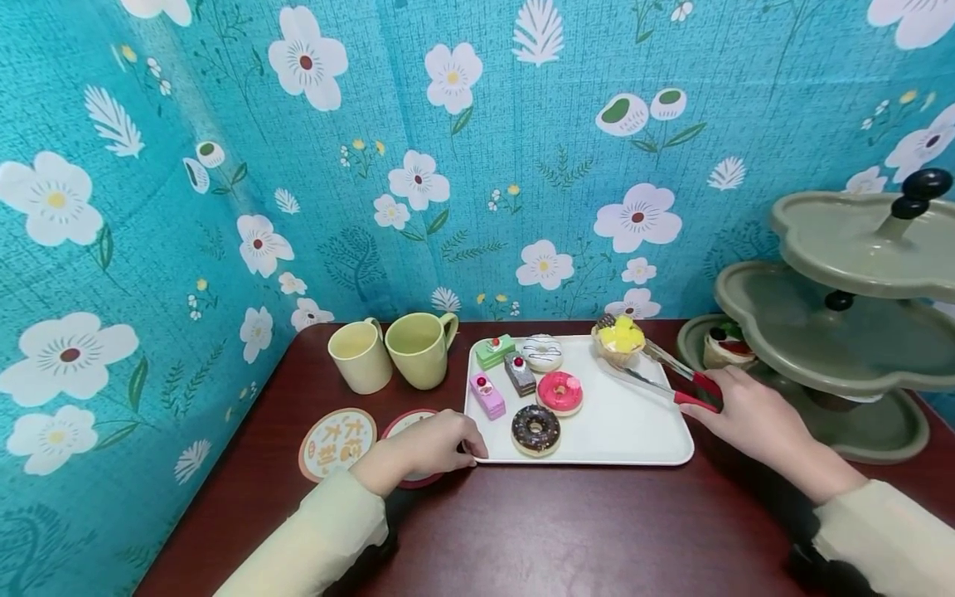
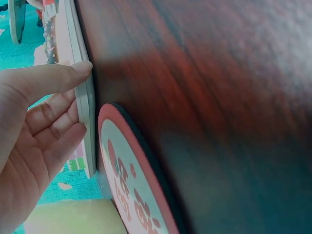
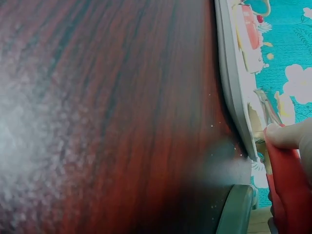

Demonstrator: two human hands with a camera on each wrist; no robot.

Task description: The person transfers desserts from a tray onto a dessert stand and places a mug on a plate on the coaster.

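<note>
My left hand (image 1: 440, 441) grips the near left corner of a white tray (image 1: 612, 435), its thumb against the rim in the left wrist view. In my right hand (image 1: 757, 414) are red-handled metal tongs (image 1: 697, 404), their arms spread and reaching to a fruit tart (image 1: 621, 338) with yellow pieces at the tray's back right. Whether the tips squeeze the tart is unclear. On the tray's left half lie a white donut (image 1: 542, 352), a pink donut (image 1: 559, 392), a chocolate donut (image 1: 535, 429), and small green (image 1: 495, 351), brown (image 1: 520, 373) and purple (image 1: 487, 395) cakes.
A cream mug (image 1: 361, 358) and a green mug (image 1: 418, 352) stand left of the tray, behind two round coasters (image 1: 338, 444). At right rises a tiered green stand (image 1: 828, 332), with another tart (image 1: 727, 347) on a low tier. Patterned blue cloth (image 1: 485, 166) hangs behind.
</note>
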